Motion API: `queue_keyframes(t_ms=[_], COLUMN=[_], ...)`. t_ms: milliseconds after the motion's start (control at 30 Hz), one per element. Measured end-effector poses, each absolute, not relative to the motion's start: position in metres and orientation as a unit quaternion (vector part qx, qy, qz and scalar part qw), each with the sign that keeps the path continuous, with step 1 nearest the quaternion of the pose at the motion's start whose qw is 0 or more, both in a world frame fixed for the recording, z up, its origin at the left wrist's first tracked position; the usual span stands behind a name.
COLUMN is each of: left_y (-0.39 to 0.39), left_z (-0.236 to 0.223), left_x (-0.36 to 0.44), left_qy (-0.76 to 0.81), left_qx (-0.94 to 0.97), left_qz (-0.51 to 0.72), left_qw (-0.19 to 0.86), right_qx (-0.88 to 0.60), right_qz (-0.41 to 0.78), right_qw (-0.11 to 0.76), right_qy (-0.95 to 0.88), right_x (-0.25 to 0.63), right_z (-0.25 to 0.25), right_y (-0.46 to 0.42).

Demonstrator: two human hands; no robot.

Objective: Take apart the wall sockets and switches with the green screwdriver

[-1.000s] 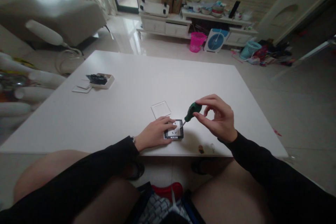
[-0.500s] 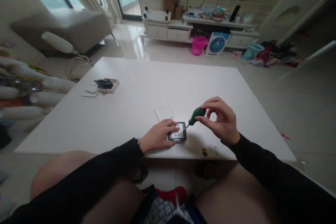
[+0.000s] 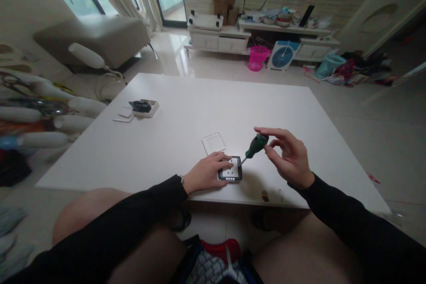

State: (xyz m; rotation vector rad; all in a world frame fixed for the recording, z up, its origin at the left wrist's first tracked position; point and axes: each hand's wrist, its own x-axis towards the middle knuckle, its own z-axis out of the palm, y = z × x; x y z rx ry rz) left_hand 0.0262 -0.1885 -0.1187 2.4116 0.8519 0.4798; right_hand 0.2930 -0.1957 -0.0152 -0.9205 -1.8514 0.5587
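Note:
A wall socket with a white face and dark frame lies near the table's front edge. My left hand presses on its left side, fingers spread over the face and frame. My right hand has its fingers on the green handle of a screwdriver. The tool leans to the right, and its tip meets the socket's right edge. Just behind the socket lies a clear-edged square cover frame. To the right, some small brass-coloured pieces lie by the table's edge.
On the white table, a small open box of dark parts stands at the far left, with flat white plates beside it. A pink basket and a blue fan stand on the floor beyond.
My right hand's fingers have shifted on the screwdriver handle, the index finger now stretched over its top end. The left hand stays on the socket. The whole view has shifted slightly.

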Motion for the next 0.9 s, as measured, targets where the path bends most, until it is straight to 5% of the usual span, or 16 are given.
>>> queue_keyframes(t_ms=[900], left_y=[-0.188], left_z=[-0.1198], left_x=[0.0258], left_qy=[0.316], left_qx=[0.894], left_qz=[0.179], left_qw=[0.264], right_qx=[-0.368], right_qz=[0.208], right_qw=[0.514], right_qy=[-0.747], right_x=[0.2903], right_z=[-0.0191], right_y=[-0.1947])
